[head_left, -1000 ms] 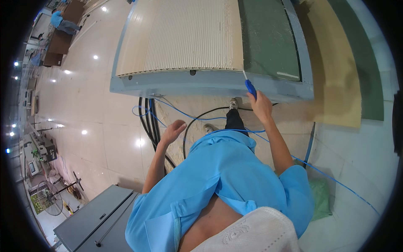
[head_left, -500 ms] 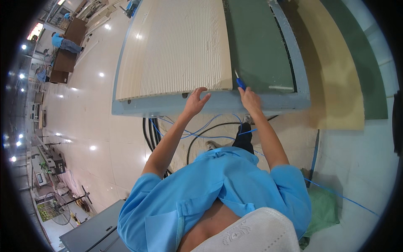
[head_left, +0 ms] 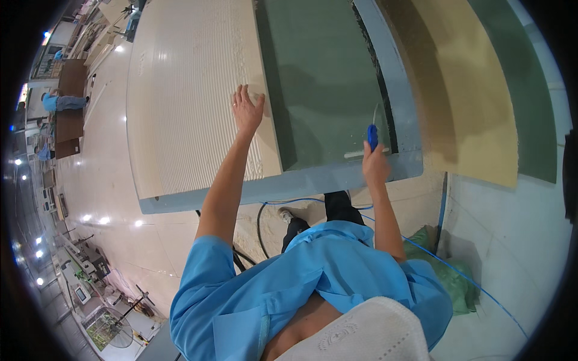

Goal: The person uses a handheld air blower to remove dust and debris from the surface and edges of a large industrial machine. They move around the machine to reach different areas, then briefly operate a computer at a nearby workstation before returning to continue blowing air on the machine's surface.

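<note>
Gripping a blue-handled tool (head_left: 372, 138), the right hand (head_left: 376, 166) is closed over the near end of the green tabletop (head_left: 328, 90). The left hand (head_left: 247, 115), fingers partly spread, lies on the ribbed cream board (head_left: 186, 108) by its right edge. A green bag (head_left: 462, 295) sits on the floor (head_left: 500, 253), contents hidden.

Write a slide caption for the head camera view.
Left hand over a ribbed cream panel, right hand gripping a blue-handled tool above a green surface.

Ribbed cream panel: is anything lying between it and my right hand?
Only a short pale strip, lying on the green surface beside your right hand; I see nothing else between hand and ribbed cream panel.
</note>
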Demonstrator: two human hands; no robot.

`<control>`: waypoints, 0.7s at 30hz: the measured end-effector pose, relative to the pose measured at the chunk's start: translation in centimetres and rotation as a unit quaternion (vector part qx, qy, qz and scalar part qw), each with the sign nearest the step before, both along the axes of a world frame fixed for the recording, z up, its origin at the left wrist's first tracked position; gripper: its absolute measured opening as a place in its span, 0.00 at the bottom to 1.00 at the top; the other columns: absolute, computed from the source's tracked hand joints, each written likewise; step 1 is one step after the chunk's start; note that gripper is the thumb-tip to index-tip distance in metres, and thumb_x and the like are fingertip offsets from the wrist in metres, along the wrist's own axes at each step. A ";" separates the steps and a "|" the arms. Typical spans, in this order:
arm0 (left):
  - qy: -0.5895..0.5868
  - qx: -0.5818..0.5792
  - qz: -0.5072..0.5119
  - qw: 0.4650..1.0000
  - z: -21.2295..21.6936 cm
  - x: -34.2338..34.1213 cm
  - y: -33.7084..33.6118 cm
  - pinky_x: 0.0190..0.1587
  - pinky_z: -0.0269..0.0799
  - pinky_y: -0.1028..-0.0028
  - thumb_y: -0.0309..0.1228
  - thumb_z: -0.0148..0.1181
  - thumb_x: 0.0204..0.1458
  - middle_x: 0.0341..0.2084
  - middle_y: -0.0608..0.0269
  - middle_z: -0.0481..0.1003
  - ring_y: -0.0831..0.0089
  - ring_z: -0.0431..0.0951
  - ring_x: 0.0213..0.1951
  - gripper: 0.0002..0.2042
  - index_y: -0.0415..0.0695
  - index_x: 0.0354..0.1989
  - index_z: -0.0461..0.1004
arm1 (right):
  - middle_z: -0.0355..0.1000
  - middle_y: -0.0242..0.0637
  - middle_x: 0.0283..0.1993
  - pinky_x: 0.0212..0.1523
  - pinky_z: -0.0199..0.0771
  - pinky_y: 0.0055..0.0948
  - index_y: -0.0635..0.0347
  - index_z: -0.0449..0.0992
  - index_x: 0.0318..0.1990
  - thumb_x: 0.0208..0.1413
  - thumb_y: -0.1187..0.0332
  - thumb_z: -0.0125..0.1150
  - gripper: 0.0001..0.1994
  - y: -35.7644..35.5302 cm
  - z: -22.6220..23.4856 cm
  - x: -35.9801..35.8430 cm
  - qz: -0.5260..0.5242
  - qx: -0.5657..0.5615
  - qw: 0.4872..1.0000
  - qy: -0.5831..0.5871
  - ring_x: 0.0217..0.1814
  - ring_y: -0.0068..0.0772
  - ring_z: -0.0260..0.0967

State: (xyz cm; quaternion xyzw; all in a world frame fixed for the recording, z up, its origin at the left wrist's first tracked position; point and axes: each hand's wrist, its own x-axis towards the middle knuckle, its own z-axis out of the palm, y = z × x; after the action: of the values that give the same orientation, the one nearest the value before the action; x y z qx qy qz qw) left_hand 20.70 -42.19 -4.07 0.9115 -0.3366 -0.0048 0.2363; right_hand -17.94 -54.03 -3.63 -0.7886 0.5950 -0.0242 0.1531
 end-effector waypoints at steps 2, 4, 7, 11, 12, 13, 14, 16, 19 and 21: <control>-0.003 0.023 0.050 0.998 -0.8 0.2 -2.1 0.72 0.44 0.51 0.53 0.53 0.59 0.70 0.51 0.56 0.51 0.49 0.73 0.36 0.41 0.69 0.57 | 0.76 0.52 0.23 0.27 0.76 0.51 0.63 0.68 0.42 0.67 0.42 0.42 0.27 -4.4 -0.5 2.8 0.020 -0.048 0.998 -0.023 0.27 0.58 0.77; -0.034 0.055 0.086 0.994 -1.6 -0.5 -3.2 0.73 0.38 0.49 0.51 0.52 0.59 0.71 0.52 0.54 0.49 0.47 0.73 0.36 0.42 0.71 0.54 | 0.76 0.50 0.22 0.26 0.75 0.50 0.63 0.68 0.40 0.67 0.42 0.41 0.28 -7.7 -0.8 6.6 0.040 -0.025 0.999 -0.027 0.26 0.58 0.77; -0.046 0.094 0.115 0.988 -1.8 -1.3 -3.5 0.74 0.36 0.51 0.48 0.49 0.60 0.72 0.54 0.53 0.50 0.44 0.74 0.34 0.43 0.72 0.53 | 0.75 0.50 0.21 0.25 0.75 0.50 0.63 0.69 0.39 0.67 0.41 0.40 0.28 -11.8 -0.7 13.0 0.075 -0.015 0.995 -0.062 0.25 0.56 0.77; -0.036 0.091 0.116 0.988 -0.9 -1.8 -3.2 0.74 0.36 0.51 0.48 0.49 0.61 0.72 0.53 0.53 0.51 0.45 0.74 0.33 0.44 0.71 0.54 | 0.76 0.49 0.22 0.24 0.75 0.49 0.64 0.71 0.41 0.67 0.41 0.41 0.29 -14.6 -0.2 22.4 0.187 -0.024 0.978 -0.085 0.26 0.54 0.77; -0.045 0.080 0.112 0.989 -0.6 -1.8 -3.2 0.74 0.37 0.51 0.47 0.50 0.60 0.71 0.53 0.54 0.51 0.46 0.74 0.33 0.44 0.71 0.55 | 0.76 0.49 0.22 0.25 0.75 0.48 0.64 0.71 0.42 0.67 0.41 0.42 0.29 -15.1 -0.1 24.9 0.237 -0.016 0.968 -0.083 0.27 0.54 0.78; -0.032 0.084 0.112 0.990 -0.4 -1.9 -3.3 0.74 0.37 0.51 0.46 0.51 0.59 0.71 0.52 0.54 0.50 0.47 0.73 0.33 0.44 0.70 0.56 | 0.77 0.49 0.23 0.27 0.76 0.48 0.65 0.71 0.43 0.67 0.41 0.42 0.29 -15.8 -0.1 27.2 0.278 -0.004 0.958 -0.073 0.27 0.53 0.78; -0.046 0.077 0.117 0.989 -0.2 -1.8 -3.4 0.74 0.37 0.51 0.46 0.51 0.59 0.71 0.52 0.54 0.50 0.47 0.73 0.32 0.44 0.70 0.56 | 0.77 0.50 0.24 0.28 0.76 0.47 0.65 0.71 0.44 0.67 0.42 0.43 0.29 -16.5 -0.1 29.3 0.315 0.001 0.947 -0.064 0.28 0.53 0.79; -0.031 0.089 0.116 0.989 0.0 -1.9 -3.5 0.73 0.37 0.51 0.46 0.51 0.60 0.71 0.52 0.54 0.50 0.46 0.73 0.32 0.44 0.70 0.56 | 0.78 0.50 0.26 0.31 0.77 0.47 0.66 0.72 0.45 0.66 0.42 0.44 0.29 -17.8 -0.3 33.9 0.356 -0.004 0.932 -0.071 0.31 0.52 0.79; -0.030 0.096 0.115 0.988 0.2 -2.0 -3.6 0.74 0.37 0.52 0.46 0.51 0.60 0.71 0.52 0.54 0.50 0.46 0.74 0.32 0.44 0.70 0.55 | 0.79 0.50 0.30 0.35 0.78 0.47 0.66 0.72 0.46 0.66 0.42 0.45 0.29 -20.5 -0.5 40.7 0.394 -0.022 0.915 -0.083 0.34 0.52 0.80; -0.034 0.091 0.114 0.989 0.3 -2.0 -3.7 0.74 0.35 0.51 0.47 0.50 0.59 0.71 0.52 0.54 0.50 0.46 0.74 0.33 0.44 0.71 0.55 | 0.80 0.49 0.32 0.37 0.78 0.46 0.65 0.72 0.47 0.65 0.42 0.46 0.29 -22.6 -0.7 45.3 0.406 -0.043 0.909 -0.082 0.36 0.50 0.80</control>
State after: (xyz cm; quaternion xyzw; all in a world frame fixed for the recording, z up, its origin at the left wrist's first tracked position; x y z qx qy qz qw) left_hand 18.69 -45.85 -3.75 0.9613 -0.2363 0.0231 0.1399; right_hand 27.32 -76.63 -4.30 -0.9632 0.2071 -0.0504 0.1639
